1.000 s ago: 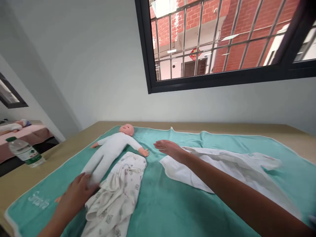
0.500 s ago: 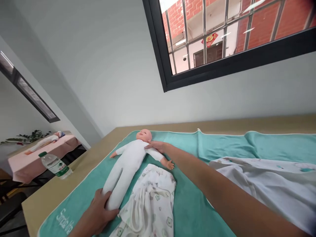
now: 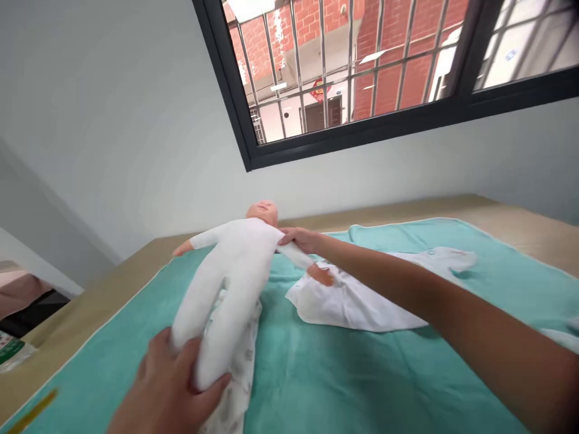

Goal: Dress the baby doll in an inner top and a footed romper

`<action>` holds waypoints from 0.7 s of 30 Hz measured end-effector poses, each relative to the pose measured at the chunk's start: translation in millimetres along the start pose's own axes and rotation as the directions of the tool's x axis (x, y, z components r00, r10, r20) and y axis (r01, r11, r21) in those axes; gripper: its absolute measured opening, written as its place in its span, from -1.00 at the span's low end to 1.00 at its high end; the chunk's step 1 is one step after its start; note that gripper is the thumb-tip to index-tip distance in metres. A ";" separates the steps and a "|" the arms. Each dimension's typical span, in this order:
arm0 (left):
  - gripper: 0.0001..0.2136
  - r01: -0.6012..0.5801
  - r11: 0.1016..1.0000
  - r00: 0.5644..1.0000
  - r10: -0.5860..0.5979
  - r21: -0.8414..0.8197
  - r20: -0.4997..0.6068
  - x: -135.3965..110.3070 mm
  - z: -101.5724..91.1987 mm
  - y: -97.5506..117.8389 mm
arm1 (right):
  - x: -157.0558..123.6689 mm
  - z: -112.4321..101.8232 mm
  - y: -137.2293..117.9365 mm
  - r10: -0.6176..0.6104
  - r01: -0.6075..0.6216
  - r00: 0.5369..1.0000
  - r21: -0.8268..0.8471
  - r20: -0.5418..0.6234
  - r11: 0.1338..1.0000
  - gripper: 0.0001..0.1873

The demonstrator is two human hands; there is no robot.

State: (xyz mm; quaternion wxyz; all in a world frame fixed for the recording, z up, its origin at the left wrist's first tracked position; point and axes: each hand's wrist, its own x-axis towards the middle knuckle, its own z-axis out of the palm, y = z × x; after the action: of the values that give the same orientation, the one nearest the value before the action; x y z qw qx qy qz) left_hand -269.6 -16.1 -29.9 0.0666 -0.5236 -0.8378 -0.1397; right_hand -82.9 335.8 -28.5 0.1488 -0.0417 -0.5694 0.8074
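A baby doll (image 3: 244,253) with a white cloth body and bare head and hands is raised over the table, its head toward the wall. My left hand (image 3: 169,383) is wrapped round its lower legs, near the feet. With my right hand (image 3: 301,239) I grip the doll at the shoulder and upper arm on the right side. Under the legs lies a white garment with small printed figures (image 3: 246,361), partly hidden by the doll. To the right, a plain-looking white garment (image 3: 357,301) lies spread out, partly covered by my right forearm.
A teal towel (image 3: 312,367) covers much of the tan table (image 3: 113,289). A wall with a barred window (image 3: 344,66) rises behind the far edge. At the left edge a bottle (image 3: 13,352) is cut off by the frame.
The doll has been lifted off the towel and moved over the printed garment, both hands still holding it. My view has turned to the right, showing more of the white garment.
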 end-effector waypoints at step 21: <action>-0.47 0.115 0.947 0.885 0.039 -0.299 0.465 -155.0 94.2 370.4 | -329.3 -71.5 -68.6 0.386 -0.472 0.846 -0.179 -0.366 0.864 -0.27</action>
State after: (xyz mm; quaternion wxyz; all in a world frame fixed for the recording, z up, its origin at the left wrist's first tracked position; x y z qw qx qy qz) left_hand 134.1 32.2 -98.6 -0.2240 -0.5289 -0.8057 -0.1447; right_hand 260.8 327.0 -23.2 0.0460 -0.3178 -0.6151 0.7201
